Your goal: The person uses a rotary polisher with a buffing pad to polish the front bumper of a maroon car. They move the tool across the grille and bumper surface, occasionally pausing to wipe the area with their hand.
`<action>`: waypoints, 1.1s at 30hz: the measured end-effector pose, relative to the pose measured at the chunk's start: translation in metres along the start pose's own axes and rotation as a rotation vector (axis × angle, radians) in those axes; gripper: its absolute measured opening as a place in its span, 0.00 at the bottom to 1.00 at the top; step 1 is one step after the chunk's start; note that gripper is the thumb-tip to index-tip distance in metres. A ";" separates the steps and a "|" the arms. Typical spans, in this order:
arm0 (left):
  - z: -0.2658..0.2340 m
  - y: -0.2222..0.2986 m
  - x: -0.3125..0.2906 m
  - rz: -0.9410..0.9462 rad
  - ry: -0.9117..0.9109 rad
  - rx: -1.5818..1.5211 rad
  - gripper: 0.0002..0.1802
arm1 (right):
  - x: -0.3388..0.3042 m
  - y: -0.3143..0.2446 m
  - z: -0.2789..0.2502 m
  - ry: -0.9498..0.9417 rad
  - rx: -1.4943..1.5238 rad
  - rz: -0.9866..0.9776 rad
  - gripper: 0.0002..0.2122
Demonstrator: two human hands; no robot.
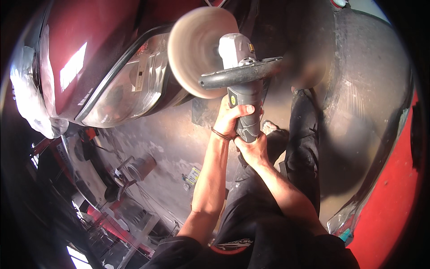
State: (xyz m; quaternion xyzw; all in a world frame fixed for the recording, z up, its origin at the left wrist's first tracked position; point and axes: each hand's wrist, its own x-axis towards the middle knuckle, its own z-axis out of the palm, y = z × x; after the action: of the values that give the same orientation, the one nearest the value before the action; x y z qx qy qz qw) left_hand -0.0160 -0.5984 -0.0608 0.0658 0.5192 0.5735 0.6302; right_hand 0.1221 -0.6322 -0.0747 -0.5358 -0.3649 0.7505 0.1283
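Observation:
Both of my hands are closed around the dark grey body of a power polisher (245,96) with a pale metal head. My left hand (228,115) wraps the body higher up, its thumb across the front. Lower down, my right hand (254,150) grips the rear end. A black loop handle (237,75) crosses the front of the tool, with no hand on it. The round cream polishing pad (197,51) shows circular streaks of blur. It stands beside a car's clear headlight (134,83); whether the two touch, I cannot tell.
Dark red bodywork (85,40) surrounds the headlight. A grey, scuffed panel (369,76) and a bright red panel (385,193) stand on the right. On the floor (165,148) at left are a bucket (142,167), cables and a yellowish plate (192,176).

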 end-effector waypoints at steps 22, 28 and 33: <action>0.026 0.047 -0.021 -0.094 0.211 0.366 0.29 | -0.017 -0.035 0.011 -0.307 0.369 0.201 0.08; 0.022 -0.020 -0.008 -0.169 0.153 0.054 0.31 | -0.021 -0.002 -0.030 -0.087 0.112 0.229 0.11; 0.012 -0.067 -0.023 -0.087 0.070 -0.105 0.42 | -0.027 0.020 -0.058 0.052 -0.216 -0.007 0.15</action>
State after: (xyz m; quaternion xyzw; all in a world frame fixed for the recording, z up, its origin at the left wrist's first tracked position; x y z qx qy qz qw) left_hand 0.0411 -0.6326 -0.0877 -0.0099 0.5126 0.5738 0.6386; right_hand 0.1890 -0.6382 -0.0782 -0.5644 -0.4422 0.6922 0.0820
